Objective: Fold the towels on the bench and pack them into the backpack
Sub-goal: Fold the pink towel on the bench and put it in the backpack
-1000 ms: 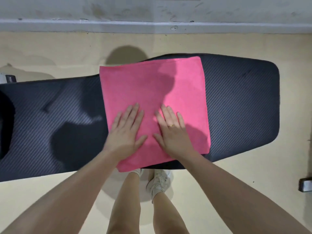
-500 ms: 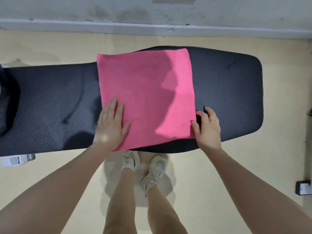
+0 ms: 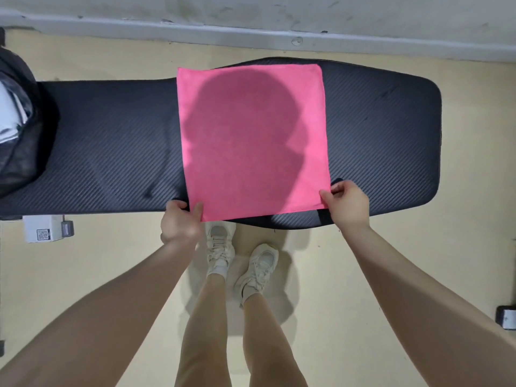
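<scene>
Left hand [image 3: 181, 222] at near-left corner of towel [image 3: 252, 141], thumb on top of the pink cloth, fingers curled under the edge: pinching that corner. Right hand [image 3: 347, 205] at near-right corner of towel, thumb over the edge, fingers curled beside it: pinching too. Both forearms reaching in from near side of bench [image 3: 385, 129].

Towel pink, square, spread flat across bench approx. mid-length, no fold showing. Far edge just about at far edge of bench; near-left corner hanging slightly past near edge of bench. Round dark shadow over middle of towel.

Bench black, ribbed padding, running left-right across view. Backpack [image 3: 19, 124] black, at left end of bench, partly out of view; something white showing at its open side, can't tell what.

Shoes [image 3: 240, 256] pale, w/ laces, on floor [image 3: 349, 261] just near side of bench, under towel's near edge. White box [image 3: 42, 231] w/ small printed code on floor under near-left part of bench, small grey block touching its right side. Dark item w/ white label [image 3: 506, 317] on floor, well to near-right of bench, cut off by frame edge. Wall [image 3: 251, 12] w/ pale grey skirting beyond far side of bench.
</scene>
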`<action>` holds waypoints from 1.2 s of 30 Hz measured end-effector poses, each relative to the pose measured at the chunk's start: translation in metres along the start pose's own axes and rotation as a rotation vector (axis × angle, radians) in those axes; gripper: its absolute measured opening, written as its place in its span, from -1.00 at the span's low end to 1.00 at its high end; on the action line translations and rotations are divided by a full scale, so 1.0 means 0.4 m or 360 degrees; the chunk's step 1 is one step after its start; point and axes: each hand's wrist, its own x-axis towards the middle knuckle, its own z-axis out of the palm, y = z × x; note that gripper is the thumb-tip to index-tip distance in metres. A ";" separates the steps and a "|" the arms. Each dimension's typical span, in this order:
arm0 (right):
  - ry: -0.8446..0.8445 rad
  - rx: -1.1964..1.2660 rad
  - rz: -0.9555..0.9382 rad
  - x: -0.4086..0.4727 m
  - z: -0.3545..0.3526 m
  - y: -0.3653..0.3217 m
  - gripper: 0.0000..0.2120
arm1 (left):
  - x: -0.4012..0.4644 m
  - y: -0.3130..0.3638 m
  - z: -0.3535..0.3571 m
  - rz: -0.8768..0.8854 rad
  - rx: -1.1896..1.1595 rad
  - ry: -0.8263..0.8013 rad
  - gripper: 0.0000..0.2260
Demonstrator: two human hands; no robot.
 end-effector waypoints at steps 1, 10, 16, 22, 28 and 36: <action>-0.0033 -0.0050 0.0067 -0.001 0.006 0.006 -0.72 | 0.003 -0.002 -0.002 0.0003 0.0028 -0.0045 -0.79; -0.0065 0.0138 0.0287 -0.020 0.056 -0.021 -0.86 | -0.012 -0.029 -0.034 -0.0119 -0.0698 -0.0383 -0.79; -0.0074 0.0522 0.0331 -0.080 0.012 -0.019 -0.72 | -0.057 -0.018 -0.085 -0.0131 -0.0843 -0.0365 -0.80; -0.0057 0.1035 0.0221 -0.158 -0.089 -0.042 -0.70 | -0.108 0.019 -0.178 -0.0057 -0.0778 -0.0317 -0.83; -0.0237 0.1224 0.0156 -0.098 -0.147 -0.165 -0.80 | -0.065 0.145 -0.258 0.0042 -0.0989 -0.0632 -0.78; -0.0004 0.0275 -0.0125 0.069 -0.101 -0.253 -0.98 | 0.109 0.250 -0.246 0.0724 -0.0050 -0.0365 -0.91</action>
